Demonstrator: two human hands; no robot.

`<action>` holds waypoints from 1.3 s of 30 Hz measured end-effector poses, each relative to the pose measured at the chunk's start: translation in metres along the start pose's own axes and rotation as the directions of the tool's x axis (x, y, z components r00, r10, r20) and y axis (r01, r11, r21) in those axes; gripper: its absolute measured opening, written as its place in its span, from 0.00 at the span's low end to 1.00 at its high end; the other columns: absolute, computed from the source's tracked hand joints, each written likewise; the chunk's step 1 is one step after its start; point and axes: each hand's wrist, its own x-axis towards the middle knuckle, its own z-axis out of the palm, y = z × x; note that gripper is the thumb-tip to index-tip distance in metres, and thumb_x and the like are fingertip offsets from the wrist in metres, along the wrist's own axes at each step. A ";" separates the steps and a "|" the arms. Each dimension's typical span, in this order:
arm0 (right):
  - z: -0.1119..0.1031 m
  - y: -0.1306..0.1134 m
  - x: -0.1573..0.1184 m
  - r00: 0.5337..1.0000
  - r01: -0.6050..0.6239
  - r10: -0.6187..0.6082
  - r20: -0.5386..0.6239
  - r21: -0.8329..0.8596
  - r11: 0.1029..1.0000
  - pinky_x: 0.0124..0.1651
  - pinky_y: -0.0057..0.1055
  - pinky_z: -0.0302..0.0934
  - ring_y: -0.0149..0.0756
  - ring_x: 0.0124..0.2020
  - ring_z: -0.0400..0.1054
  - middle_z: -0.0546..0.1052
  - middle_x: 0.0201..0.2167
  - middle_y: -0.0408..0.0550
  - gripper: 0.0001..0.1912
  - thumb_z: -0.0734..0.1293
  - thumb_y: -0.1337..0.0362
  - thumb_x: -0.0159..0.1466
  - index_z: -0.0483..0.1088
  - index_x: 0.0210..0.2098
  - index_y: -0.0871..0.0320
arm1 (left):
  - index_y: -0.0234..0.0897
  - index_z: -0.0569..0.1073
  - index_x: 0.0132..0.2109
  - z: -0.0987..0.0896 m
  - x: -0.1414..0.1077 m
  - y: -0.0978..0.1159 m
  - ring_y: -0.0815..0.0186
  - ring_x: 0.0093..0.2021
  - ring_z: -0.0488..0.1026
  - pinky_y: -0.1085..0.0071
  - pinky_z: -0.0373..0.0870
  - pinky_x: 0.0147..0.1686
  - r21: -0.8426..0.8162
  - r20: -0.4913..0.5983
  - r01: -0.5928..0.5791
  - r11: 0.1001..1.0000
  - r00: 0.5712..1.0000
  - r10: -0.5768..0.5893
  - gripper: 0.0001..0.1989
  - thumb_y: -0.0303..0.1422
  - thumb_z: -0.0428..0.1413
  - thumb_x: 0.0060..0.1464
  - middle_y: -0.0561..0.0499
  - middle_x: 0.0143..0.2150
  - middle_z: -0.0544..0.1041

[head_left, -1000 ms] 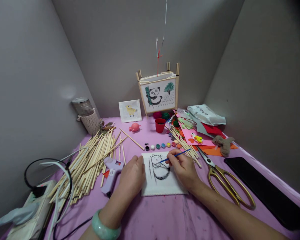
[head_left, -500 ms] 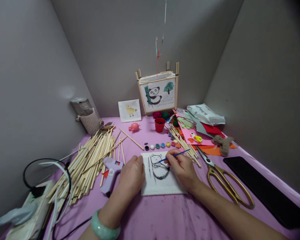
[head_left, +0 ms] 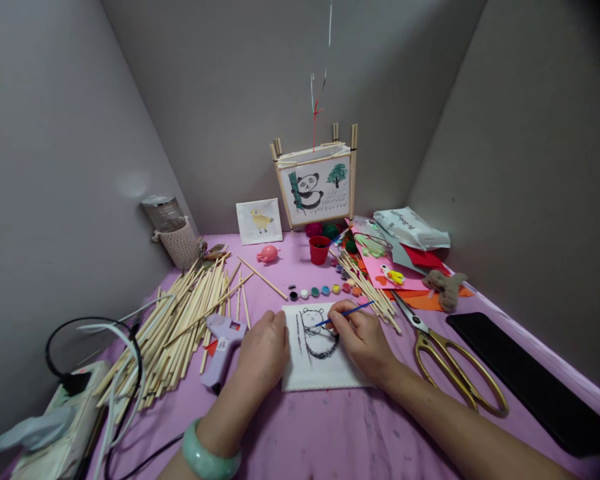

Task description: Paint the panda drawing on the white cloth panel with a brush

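Observation:
A white sheet (head_left: 320,377) with a black panda outline lies on the purple table. My right hand (head_left: 363,337) pinches a thin blue paintbrush (head_left: 350,311), its tip touching the drawing near the panda's upper body. At the sheet's left edge rests my left hand (head_left: 265,347), closed, with its thumb side against the edge; whatever its fingers hold is hidden. Small paint pots (head_left: 315,291) stand in a row just behind the sheet. Farther back is a red cup (head_left: 319,250) with a brush leaning in it.
Wooden sticks (head_left: 195,320) and a glue gun (head_left: 223,347) lie left. Gold scissors (head_left: 450,363) and a long black object (head_left: 520,373) are right. A panda lantern (head_left: 317,187) hangs behind, beside a chick picture (head_left: 259,221). Cables and a power strip (head_left: 55,427) sit front left.
My right hand and the blue brush have shifted slightly left, with the brush tip still at the panda's upper body. My left hand has stayed in place.

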 end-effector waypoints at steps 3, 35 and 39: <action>-0.001 0.001 0.000 1.000 -0.013 0.013 0.008 0.000 1.000 0.32 0.27 0.61 0.34 0.26 0.72 0.73 0.23 0.42 0.10 0.59 0.62 0.66 0.66 0.29 0.56 | 0.38 0.68 0.42 0.000 0.000 0.000 0.62 0.38 0.72 0.68 0.62 0.34 0.004 0.001 -0.006 1.000 1.000 0.006 0.09 0.30 0.44 0.61 0.48 0.39 0.72; -0.005 0.000 0.000 0.958 0.255 -0.278 -0.065 -0.240 0.936 0.35 0.31 0.59 0.36 0.29 0.69 0.74 0.25 0.46 0.11 0.57 0.66 0.66 0.66 0.27 0.56 | 0.38 0.69 0.42 0.002 0.000 -0.002 0.61 0.37 0.73 0.67 0.61 0.32 0.004 -0.019 -0.018 1.000 1.000 0.018 0.10 0.30 0.44 0.61 0.48 0.38 0.72; -0.003 0.000 0.000 0.970 0.222 -0.236 -0.062 -0.175 0.959 0.35 0.30 0.59 0.35 0.28 0.69 0.73 0.25 0.45 0.10 0.58 0.66 0.66 0.66 0.29 0.57 | 0.38 0.69 0.42 0.004 0.001 -0.002 0.61 0.37 0.73 0.67 0.60 0.32 0.003 -0.032 -0.023 1.000 0.999 0.023 0.09 0.30 0.44 0.61 0.49 0.38 0.72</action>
